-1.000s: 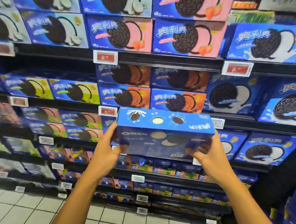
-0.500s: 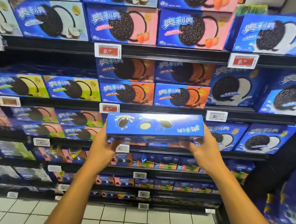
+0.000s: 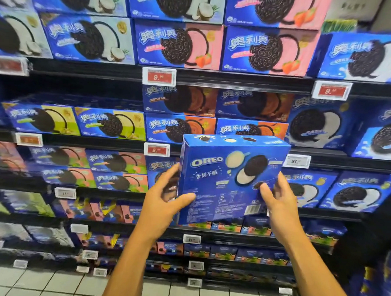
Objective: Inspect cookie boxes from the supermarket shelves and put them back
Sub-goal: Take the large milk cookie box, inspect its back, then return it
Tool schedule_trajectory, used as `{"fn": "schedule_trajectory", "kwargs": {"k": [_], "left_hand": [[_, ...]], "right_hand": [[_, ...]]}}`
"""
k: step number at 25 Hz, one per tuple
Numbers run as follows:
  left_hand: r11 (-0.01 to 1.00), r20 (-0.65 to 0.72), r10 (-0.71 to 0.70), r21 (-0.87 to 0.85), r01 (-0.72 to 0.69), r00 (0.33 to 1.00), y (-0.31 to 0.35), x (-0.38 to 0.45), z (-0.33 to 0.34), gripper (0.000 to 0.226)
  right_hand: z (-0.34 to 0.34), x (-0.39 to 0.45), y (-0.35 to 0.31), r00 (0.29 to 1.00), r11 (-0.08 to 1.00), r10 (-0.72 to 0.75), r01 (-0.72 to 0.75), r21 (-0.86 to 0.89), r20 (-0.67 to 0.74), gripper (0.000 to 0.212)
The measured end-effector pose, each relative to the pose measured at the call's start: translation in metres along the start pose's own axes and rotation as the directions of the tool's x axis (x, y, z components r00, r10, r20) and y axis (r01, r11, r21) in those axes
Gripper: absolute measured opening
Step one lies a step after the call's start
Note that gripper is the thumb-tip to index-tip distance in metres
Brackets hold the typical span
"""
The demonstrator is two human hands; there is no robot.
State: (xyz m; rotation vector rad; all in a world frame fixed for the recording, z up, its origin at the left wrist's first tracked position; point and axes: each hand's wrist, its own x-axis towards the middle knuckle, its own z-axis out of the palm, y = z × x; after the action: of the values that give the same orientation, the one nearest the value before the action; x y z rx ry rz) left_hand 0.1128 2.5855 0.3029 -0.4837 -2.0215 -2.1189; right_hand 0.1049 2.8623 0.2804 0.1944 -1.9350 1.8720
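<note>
Glossy blue rectangular cardboard cookie box [image 3: 229,179] held upright in mid-air, printed face toward the camera, before the dark shelves [image 3: 239,78]. Gripped at both side edges: left hand [image 3: 164,205] with thumb across the front, right hand [image 3: 280,202] likewise, fingers behind.

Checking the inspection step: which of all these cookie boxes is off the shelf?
The blue Oreo box held between the left hand and right hand; every other box sits on the shelves.

Bright even light, blurred warped edges
</note>
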Motion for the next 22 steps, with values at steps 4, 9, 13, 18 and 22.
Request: {"fn": "schedule_trajectory", "kwargs": {"k": [4,9,13,18,22], "left_hand": [[0.997,0.167,0.016,-0.073,-0.004,0.986,0.021,-0.001,0.015,0.042],[0.987,0.257,0.078,-0.157,-0.038,0.963,0.033,-0.013,0.048,0.045],[0.98,0.22,0.063,-0.198,-0.019,0.974,0.033,-0.017,0.051,0.045],[0.99,0.222,0.048,-0.141,-0.017,0.974,0.032,-0.019,0.055,0.05],[0.992,0.178,0.093,-0.104,-0.076,0.98,0.032,-0.018,0.056,0.049]], "right_hand": [[0.012,0.001,0.031,0.967,0.939,0.25,-0.233,0.253,-0.04,0.029],[0.025,-0.011,0.039,0.913,0.843,0.395,-0.405,0.354,0.103,0.031],[0.022,-0.014,0.042,0.891,0.834,0.443,-0.449,0.321,0.095,0.037],[0.018,-0.015,0.043,0.886,0.806,0.452,-0.457,0.377,0.107,0.036],[0.016,-0.015,0.038,0.89,0.809,0.444,-0.447,0.381,0.102,0.04]]}}
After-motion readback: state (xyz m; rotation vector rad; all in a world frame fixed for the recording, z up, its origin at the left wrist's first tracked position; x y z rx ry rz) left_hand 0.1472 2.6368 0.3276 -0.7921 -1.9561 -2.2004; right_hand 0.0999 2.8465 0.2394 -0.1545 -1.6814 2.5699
